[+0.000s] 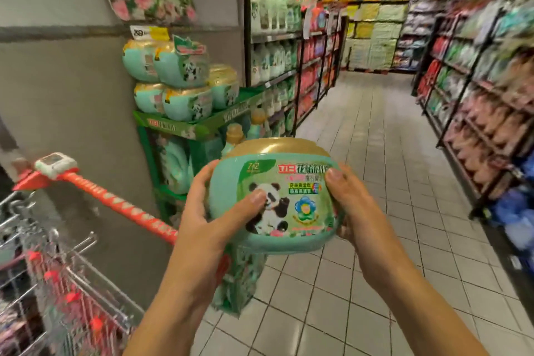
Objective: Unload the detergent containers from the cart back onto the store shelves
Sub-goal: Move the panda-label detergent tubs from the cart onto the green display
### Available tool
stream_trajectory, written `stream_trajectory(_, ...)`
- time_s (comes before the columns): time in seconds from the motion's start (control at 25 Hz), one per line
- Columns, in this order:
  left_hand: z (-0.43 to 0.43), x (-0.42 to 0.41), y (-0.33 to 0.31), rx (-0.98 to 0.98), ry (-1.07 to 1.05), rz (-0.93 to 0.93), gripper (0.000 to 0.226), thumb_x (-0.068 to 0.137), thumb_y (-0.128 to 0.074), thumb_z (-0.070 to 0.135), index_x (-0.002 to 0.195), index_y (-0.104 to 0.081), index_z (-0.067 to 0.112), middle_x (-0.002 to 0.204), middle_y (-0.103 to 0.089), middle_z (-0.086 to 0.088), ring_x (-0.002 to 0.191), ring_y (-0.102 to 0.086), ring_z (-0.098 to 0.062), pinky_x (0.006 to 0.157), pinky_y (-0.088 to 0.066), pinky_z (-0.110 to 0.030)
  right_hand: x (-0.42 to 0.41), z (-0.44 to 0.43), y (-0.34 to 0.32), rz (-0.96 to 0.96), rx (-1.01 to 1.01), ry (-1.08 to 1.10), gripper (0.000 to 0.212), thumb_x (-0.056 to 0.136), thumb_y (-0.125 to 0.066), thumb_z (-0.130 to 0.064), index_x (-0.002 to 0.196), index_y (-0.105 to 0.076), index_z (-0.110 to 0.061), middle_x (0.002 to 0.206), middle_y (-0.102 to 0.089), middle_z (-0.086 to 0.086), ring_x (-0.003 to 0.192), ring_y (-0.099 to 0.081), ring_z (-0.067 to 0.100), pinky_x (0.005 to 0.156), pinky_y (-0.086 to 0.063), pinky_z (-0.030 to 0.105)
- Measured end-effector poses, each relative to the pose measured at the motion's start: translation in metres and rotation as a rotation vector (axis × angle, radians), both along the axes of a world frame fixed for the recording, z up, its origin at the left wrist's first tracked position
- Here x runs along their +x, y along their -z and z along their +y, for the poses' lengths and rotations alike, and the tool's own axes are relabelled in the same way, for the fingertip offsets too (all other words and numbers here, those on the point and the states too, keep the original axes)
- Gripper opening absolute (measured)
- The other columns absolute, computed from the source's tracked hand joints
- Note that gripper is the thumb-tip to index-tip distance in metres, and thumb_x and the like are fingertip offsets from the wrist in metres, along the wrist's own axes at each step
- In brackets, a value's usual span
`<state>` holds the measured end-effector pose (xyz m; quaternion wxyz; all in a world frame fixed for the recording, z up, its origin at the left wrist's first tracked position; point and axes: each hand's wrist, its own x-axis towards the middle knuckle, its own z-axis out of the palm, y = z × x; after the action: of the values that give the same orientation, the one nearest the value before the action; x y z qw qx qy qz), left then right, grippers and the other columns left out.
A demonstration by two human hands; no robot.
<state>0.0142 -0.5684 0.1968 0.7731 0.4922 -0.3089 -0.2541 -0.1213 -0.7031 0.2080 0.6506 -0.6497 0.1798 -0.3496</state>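
Detergent container [277, 196] first: I see it held in the air, in front of the green display stand [179, 124] and a little to its right, lower than the stand's top tray. To the left of the stand, the cart [72, 277] sits close by, its red handle [115, 202] angled toward the stand's foot. The basket is too blurred for me to say what it holds. On the stand itself, matching tubs [179, 66] are stacked two high with gold lids up, which I take to be where this one belongs. Just right of the stand, the left hand [208, 211] grips the container's side, fingers [203, 178] curled round the back and thumb pressed flat on the panda label. The right hand [349, 211] clamps the opposite side the same way, thumb on the label's upper corner. Two hands make sense to me: the tub is wide and rounded, and an even hold keeps the lid up for setting it level on the stack. Well to the right of the stand, across the tiled floor [361, 153], the aisle shelves [476, 124] show blurred rows of goods.
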Motion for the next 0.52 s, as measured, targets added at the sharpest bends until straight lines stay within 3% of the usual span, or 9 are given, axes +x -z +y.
stream_trajectory(0.16,-0.074,0.0,0.004,-0.003,-0.022,-0.003,0.079,0.059,-0.081,0.033,0.132,-0.05,0.027,0.115,-0.071,-0.003,0.103,-0.069,-0.021,0.077,-0.058,-0.03,0.006,-0.073,0.004,0.008,0.01,0.025,0.046,0.078,-0.054,-0.054,0.113,-0.062,-0.026,0.099,-0.074,-0.006,0.086,-0.072,0.01,0.06,-0.052,0.014)
stream_trajectory(0.4,-0.199,0.055,0.014,-0.015,-0.089,0.009,0.074,0.066,-0.076,0.027,0.134,-0.048,0.025,0.109,-0.072,-0.001,0.092,-0.072,-0.014,0.064,-0.055,-0.02,0.069,-0.188,0.015,0.001,0.017,0.058,0.041,0.081,-0.054,-0.052,0.111,-0.061,-0.026,0.095,-0.074,-0.009,0.081,-0.072,0.007,0.058,-0.052,0.016)
stream_trajectory(0.52,-0.256,0.103,0.01,-0.035,-0.114,0.0,0.074,0.065,-0.078,0.026,0.133,-0.049,0.026,0.108,-0.072,0.0,0.093,-0.071,-0.015,0.066,-0.055,-0.021,0.119,-0.246,0.01,0.004,0.007,0.024,0.039,0.086,-0.054,-0.048,0.117,-0.06,-0.026,0.099,-0.074,-0.009,0.084,-0.072,0.007,0.059,-0.053,0.016)
